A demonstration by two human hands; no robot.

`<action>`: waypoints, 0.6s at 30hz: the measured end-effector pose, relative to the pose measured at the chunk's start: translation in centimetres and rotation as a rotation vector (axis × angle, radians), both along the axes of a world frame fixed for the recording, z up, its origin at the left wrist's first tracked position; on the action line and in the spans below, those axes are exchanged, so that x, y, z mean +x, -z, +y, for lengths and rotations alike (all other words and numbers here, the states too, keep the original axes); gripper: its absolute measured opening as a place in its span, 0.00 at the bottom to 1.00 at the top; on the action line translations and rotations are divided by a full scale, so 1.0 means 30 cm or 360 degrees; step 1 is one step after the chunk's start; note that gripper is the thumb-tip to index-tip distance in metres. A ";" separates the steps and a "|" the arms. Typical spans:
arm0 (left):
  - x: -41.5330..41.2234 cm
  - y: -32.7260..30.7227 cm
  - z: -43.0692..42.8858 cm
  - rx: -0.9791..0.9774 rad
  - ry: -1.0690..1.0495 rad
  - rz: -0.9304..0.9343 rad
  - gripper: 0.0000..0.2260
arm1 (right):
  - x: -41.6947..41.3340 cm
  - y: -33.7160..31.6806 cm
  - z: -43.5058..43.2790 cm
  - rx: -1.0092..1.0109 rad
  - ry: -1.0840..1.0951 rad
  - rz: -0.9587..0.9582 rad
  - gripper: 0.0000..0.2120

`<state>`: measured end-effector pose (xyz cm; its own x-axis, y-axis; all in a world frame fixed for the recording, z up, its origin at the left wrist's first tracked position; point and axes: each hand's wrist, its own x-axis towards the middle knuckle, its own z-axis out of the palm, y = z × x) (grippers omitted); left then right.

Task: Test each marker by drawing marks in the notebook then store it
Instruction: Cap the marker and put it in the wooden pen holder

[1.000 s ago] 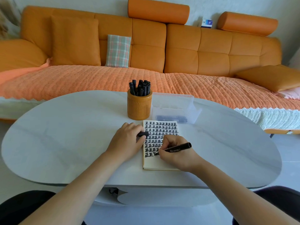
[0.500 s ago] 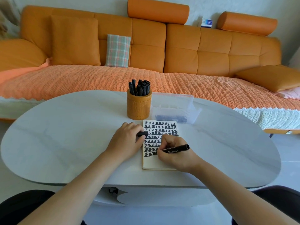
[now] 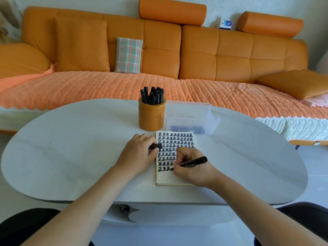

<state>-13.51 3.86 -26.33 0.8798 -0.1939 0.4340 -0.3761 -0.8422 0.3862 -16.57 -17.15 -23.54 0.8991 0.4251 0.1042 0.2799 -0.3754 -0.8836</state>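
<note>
The notebook (image 3: 168,157) lies open on the white table (image 3: 71,148), its page filled with rows of thick black marks shaped like the character 正, with the lowest row only partly written. The black marker (image 3: 194,162) carries a line of white print along its barrel, too small to read. The right hand (image 3: 192,170) rests its heel on the lower page and pinches the marker between thumb and curled fingers, tip touching the paper at the end of the bottom row, barrel slanting up to the right. The left hand (image 3: 138,155) lies knuckles-up at the notebook's left edge, fingers curled round the marker cap (image 3: 156,146), whose end pokes over the page. Behind the notebook stand an orange pen holder (image 3: 152,118) packed with black markers (image 3: 153,96) and, just beside it, a clear plastic box (image 3: 190,112). A small blue-labelled carton (image 3: 225,24) sits on the sofa back, its text illegible.
</note>
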 end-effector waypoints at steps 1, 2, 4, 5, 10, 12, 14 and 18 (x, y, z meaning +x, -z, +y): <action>0.000 0.000 0.000 0.0000 0.0001 0.0001 0.06 | 0.001 -0.002 -0.001 0.0025 0.0010 0.0003 0.09; 0.000 0.001 0.001 0.0000 0.0002 0.0006 0.06 | 0.003 -0.002 -0.002 0.0071 0.0038 0.0000 0.09; 0.001 0.001 0.002 -0.0008 0.0001 0.0029 0.06 | 0.009 -0.002 -0.007 0.0246 0.0131 0.0050 0.08; 0.001 0.001 0.004 -0.0016 -0.0001 0.0041 0.06 | 0.010 -0.006 -0.011 0.0369 0.0171 0.0112 0.07; 0.004 -0.021 0.008 -0.0118 -0.0007 0.0026 0.08 | 0.047 -0.039 -0.034 0.0548 0.0318 0.0114 0.09; 0.003 -0.034 0.012 -0.0145 0.0023 -0.0036 0.09 | 0.064 -0.061 -0.052 0.0464 0.0249 0.0054 0.17; 0.002 -0.047 0.014 -0.0187 0.0049 -0.0076 0.10 | 0.078 -0.083 -0.065 0.0440 0.0178 0.0095 0.23; -0.003 -0.066 0.005 -0.0245 0.0130 -0.0115 0.09 | 0.099 -0.117 -0.072 0.0619 0.0168 0.0371 0.18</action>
<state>-13.59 4.03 -24.36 0.8293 -0.1896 0.5257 -0.4723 -0.7407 0.4779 -13.61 -19.30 -20.04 0.9537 0.2994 0.0280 0.0354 -0.0193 -0.9992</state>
